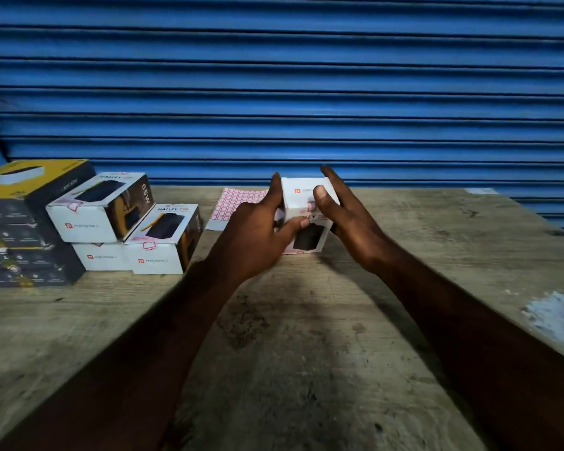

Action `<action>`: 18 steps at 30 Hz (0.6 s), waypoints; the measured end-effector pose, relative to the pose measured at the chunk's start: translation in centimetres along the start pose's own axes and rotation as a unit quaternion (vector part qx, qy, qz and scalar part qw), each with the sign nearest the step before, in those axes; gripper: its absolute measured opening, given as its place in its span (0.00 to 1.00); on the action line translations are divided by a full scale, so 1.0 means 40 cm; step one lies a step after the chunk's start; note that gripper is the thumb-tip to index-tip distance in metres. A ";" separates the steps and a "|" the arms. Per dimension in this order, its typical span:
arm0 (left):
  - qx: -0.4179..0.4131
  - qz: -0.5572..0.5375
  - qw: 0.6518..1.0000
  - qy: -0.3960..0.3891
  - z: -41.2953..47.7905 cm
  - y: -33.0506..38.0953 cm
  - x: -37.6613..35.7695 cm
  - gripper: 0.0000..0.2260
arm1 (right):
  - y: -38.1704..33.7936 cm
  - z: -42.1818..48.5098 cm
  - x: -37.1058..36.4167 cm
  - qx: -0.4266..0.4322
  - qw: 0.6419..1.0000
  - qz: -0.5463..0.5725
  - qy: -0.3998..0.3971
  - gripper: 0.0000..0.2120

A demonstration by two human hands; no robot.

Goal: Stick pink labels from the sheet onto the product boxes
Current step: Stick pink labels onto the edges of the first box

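In the head view, a white box [302, 198] sat at the middle of the table [306, 336], tipped toward the camera and clasped from both sides. The left hand [258, 231] curled round its left wall, with the thumb across the printed front. The right hand [344, 218] wrapped round the right wall, its thumb bearing down beside a pink label [311, 206] on the upper face. Whether the box's lower edge rested on the table I could not tell.

The label sheet [238, 203] lay flat just behind the left hand, partly hidden by it. Well to the left stood the stacked boxes [158, 255], which already carried pink labels, beside a dark and yellow carton [23, 203].

The step in hand looked like seating the label. To do it well, the left hand should brace the box firmly while the right thumb rubbed from the label's middle outward, pressing corners last so no edge lifted or wrinkled.
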State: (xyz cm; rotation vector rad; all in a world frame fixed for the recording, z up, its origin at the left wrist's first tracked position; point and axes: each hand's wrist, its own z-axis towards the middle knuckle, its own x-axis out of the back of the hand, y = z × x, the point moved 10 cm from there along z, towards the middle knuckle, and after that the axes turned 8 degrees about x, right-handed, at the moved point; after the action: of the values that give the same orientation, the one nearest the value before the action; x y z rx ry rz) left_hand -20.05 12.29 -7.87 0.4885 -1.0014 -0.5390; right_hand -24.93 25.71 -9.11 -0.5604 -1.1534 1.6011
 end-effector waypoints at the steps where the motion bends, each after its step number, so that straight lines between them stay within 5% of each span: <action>1: 0.004 -0.012 1.000 -0.018 0.000 -0.002 -0.006 0.40 | -0.003 -0.001 0.007 0.005 1.000 -0.012 0.002 0.42; 9: 0.007 -0.021 1.000 -0.009 -0.007 -0.015 0.009 0.41 | -0.017 -0.001 0.011 0.048 0.995 -0.089 -0.017 0.40; 14: 0.001 -0.010 1.000 0.004 -0.007 -0.013 0.017 0.33 | -0.027 -0.004 0.019 0.078 0.992 -0.100 -0.003 0.16; 18: 0.008 -0.026 1.000 0.002 -0.006 -0.019 0.018 0.31 | -0.024 -0.001 0.015 0.080 0.994 -0.078 -0.005 0.15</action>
State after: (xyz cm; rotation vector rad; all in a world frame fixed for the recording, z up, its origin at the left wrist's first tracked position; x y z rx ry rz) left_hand -19.69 11.29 -7.98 0.5300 -0.9914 -0.5762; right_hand -24.66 26.26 -8.17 -0.3486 -1.0386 1.5467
